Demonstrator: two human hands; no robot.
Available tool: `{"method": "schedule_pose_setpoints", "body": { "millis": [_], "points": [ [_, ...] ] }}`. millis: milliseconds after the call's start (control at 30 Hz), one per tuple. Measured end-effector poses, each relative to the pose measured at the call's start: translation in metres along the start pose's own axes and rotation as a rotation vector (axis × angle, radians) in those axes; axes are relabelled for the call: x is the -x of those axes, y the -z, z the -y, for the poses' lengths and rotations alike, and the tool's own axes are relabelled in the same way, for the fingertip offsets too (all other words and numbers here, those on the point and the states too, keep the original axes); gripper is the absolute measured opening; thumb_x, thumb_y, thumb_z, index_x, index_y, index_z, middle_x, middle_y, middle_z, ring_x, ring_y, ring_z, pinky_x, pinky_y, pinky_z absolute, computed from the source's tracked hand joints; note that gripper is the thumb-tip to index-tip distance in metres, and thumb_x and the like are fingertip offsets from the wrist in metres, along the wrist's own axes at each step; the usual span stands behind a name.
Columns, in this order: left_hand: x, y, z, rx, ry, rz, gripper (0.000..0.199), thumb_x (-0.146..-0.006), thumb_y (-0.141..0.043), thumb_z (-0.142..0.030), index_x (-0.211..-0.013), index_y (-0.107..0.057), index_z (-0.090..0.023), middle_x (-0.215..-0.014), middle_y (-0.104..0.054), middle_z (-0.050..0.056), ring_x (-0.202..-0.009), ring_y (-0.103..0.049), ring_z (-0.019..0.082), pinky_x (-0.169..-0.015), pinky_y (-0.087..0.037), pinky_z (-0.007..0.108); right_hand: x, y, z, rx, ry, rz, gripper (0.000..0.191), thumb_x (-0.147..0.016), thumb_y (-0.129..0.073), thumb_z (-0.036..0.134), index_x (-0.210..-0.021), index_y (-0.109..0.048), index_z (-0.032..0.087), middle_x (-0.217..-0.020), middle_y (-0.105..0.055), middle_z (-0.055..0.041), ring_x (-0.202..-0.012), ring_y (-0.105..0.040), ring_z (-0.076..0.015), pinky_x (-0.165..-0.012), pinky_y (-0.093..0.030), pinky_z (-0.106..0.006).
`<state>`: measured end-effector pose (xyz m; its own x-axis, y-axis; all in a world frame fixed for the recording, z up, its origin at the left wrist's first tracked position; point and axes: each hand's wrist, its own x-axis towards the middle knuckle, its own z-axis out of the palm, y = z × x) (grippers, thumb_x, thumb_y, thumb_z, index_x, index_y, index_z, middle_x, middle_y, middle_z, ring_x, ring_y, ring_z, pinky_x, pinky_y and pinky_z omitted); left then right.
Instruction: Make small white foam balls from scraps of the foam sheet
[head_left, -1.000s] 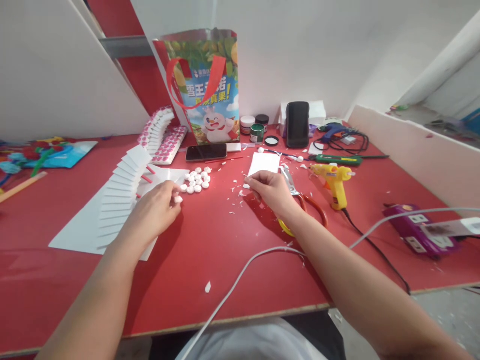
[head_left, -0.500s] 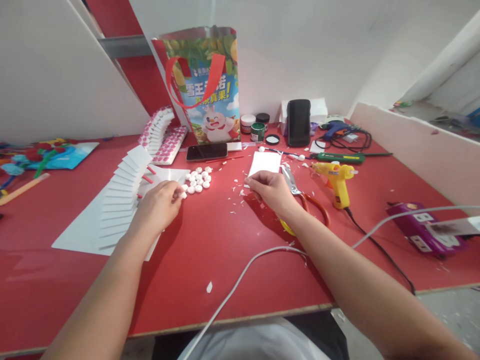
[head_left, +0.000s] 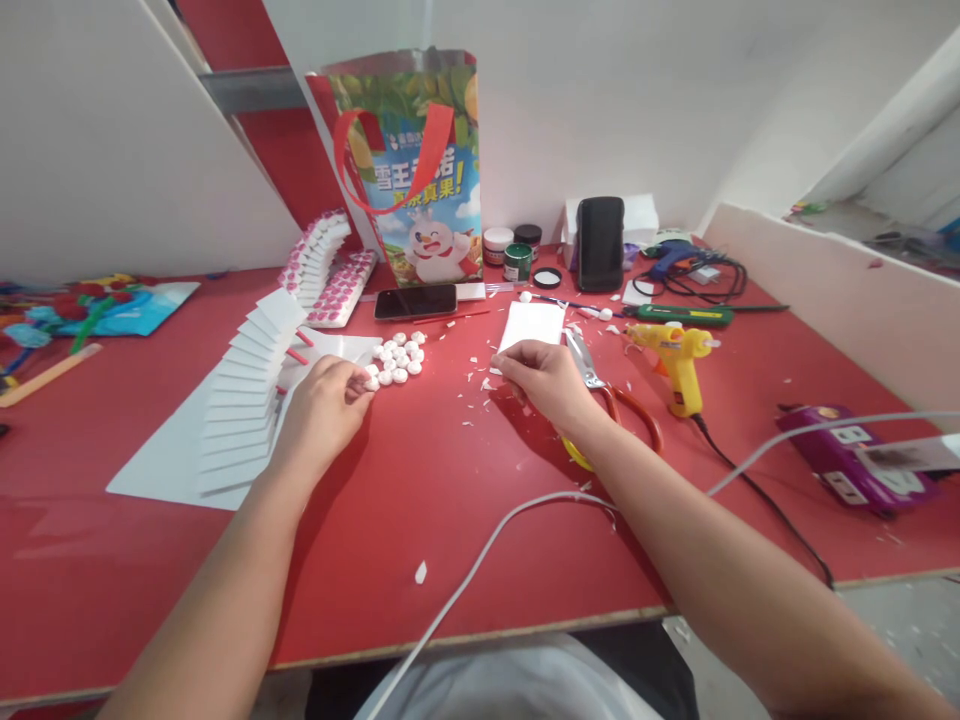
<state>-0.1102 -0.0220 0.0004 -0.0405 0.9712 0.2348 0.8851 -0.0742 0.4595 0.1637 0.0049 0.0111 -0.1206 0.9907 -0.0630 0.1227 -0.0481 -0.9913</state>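
My left hand [head_left: 324, 405] is at the left edge of a cluster of small round white pieces [head_left: 400, 376]. Its fingers are curled, with a small white piece [head_left: 373, 383] at the fingertips. A fan-like row of white slats [head_left: 238, 420] stands on a white sheet [head_left: 161, 465] beside that wrist. My right hand [head_left: 541, 380] hovers near the front edge of a white foam-like block [head_left: 534, 322]. Its thumb and forefinger are pinched together; whatever lies between them is hidden. Scissors [head_left: 589, 365] with orange and yellow handles lie partly under the right wrist.
A yellow glue gun [head_left: 679, 360], a green-handled tool [head_left: 694, 315] and a purple box [head_left: 847, 460] are on the right. A colourful bag [head_left: 427, 170], a phone [head_left: 415, 302] and paint jars [head_left: 517, 262] stand behind. A white cable [head_left: 510, 515] crosses the red table [head_left: 360, 590].
My left fingers have shifted slightly right and up, bringing the small white piece against the cluster. My right hand stays pinched in nearly the same place. The view has shifted a little.
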Motion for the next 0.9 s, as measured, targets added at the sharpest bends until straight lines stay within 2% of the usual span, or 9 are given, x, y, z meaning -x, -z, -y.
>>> {"method": "schedule_pose_setpoints", "body": {
  "millis": [233, 400, 500, 600, 667, 733, 833, 900],
  "points": [
    [0.001, 0.006, -0.005, 0.083, 0.085, -0.007, 0.020, -0.075, -0.063, -0.034, -0.088, -0.059, -0.019, -0.101, -0.062, 0.006, -0.074, -0.066, 0.018, -0.074, -0.057, 0.032, 0.000, -0.001, 0.001, 0.003, -0.002, -0.005, 0.021, -0.078, -0.068, 0.034, -0.069, -0.061, 0.017, -0.047, -0.049, 0.0058, -0.041, -0.039, -0.0069, -0.042, -0.028, -0.023],
    [0.002, 0.015, -0.003, 0.146, 0.127, -0.043, 0.027, -0.074, -0.066, -0.036, -0.095, -0.064, -0.018, -0.107, -0.064, 0.008, -0.075, -0.066, 0.019, -0.077, -0.057, 0.038, 0.000, 0.000, 0.000, 0.007, 0.011, -0.006, 0.024, -0.077, -0.070, 0.037, -0.068, -0.061, 0.017, -0.047, -0.049, 0.0056, -0.042, -0.039, -0.0072, -0.043, -0.028, -0.023],
    [0.006, 0.022, -0.007, 0.326, 0.186, -0.154, 0.020, -0.081, -0.064, -0.038, -0.089, -0.068, -0.020, -0.087, -0.070, 0.004, -0.068, -0.065, 0.018, -0.076, -0.057, 0.041, 0.000, 0.001, 0.000, 0.006, 0.015, -0.005, 0.026, -0.076, -0.071, 0.039, -0.068, -0.060, 0.017, -0.047, -0.048, 0.0055, -0.042, -0.038, -0.0074, -0.043, -0.029, -0.023],
    [0.009, 0.030, -0.026, 0.644, 0.212, -0.230, 0.015, -0.081, -0.070, -0.034, -0.081, -0.068, -0.019, -0.075, -0.070, 0.001, -0.059, -0.064, 0.015, -0.061, -0.058, 0.033, 0.000, 0.002, 0.000, -0.004, 0.027, -0.009, 0.027, -0.077, -0.071, 0.040, -0.068, -0.060, 0.017, -0.046, -0.048, 0.0053, -0.042, -0.038, -0.0075, -0.042, -0.030, -0.024],
    [0.007, 0.031, -0.046, 0.884, 0.246, -0.178, 0.014, -0.076, -0.075, -0.028, -0.075, -0.067, -0.017, -0.066, -0.068, 0.000, -0.052, -0.062, 0.012, -0.051, -0.055, 0.025, -0.001, 0.003, 0.001, -0.018, 0.041, -0.009, 0.028, -0.077, -0.071, 0.042, -0.068, -0.060, 0.017, -0.046, -0.048, 0.0054, -0.042, -0.037, -0.0075, -0.042, -0.030, -0.023],
    [0.003, 0.026, -0.068, 1.072, 0.270, -0.024, 0.012, -0.072, -0.076, -0.023, -0.072, -0.067, -0.015, -0.063, -0.067, 0.000, -0.046, -0.058, 0.009, -0.044, -0.050, 0.020, -0.001, 0.003, 0.002, -0.034, 0.056, -0.015, 0.029, -0.075, -0.073, 0.043, -0.068, -0.060, 0.017, -0.046, -0.048, 0.0056, -0.042, -0.038, -0.0075, -0.042, -0.029, -0.023],
    [-0.007, 0.005, -0.097, 1.265, 0.331, 0.126, 0.018, -0.068, -0.080, -0.024, -0.068, -0.065, -0.014, -0.055, -0.063, -0.001, -0.038, -0.052, 0.007, -0.034, -0.040, 0.016, 0.000, 0.003, 0.002, -0.056, 0.080, -0.029, 0.029, -0.076, -0.071, 0.042, -0.067, -0.059, 0.017, -0.046, -0.048, 0.0058, -0.043, -0.038, -0.0074, -0.043, -0.028, -0.023],
    [-0.011, -0.014, -0.110, 1.361, 0.388, 0.169, 0.019, -0.071, -0.079, -0.026, -0.067, -0.065, -0.013, -0.051, -0.061, -0.002, -0.036, -0.049, 0.006, -0.033, -0.037, 0.015, 0.000, 0.003, 0.002, -0.082, 0.090, -0.030, 0.028, -0.077, -0.070, 0.042, -0.068, -0.060, 0.017, -0.047, -0.048, 0.0057, -0.043, -0.039, -0.0075, -0.044, -0.028, -0.023]
  ]
}}
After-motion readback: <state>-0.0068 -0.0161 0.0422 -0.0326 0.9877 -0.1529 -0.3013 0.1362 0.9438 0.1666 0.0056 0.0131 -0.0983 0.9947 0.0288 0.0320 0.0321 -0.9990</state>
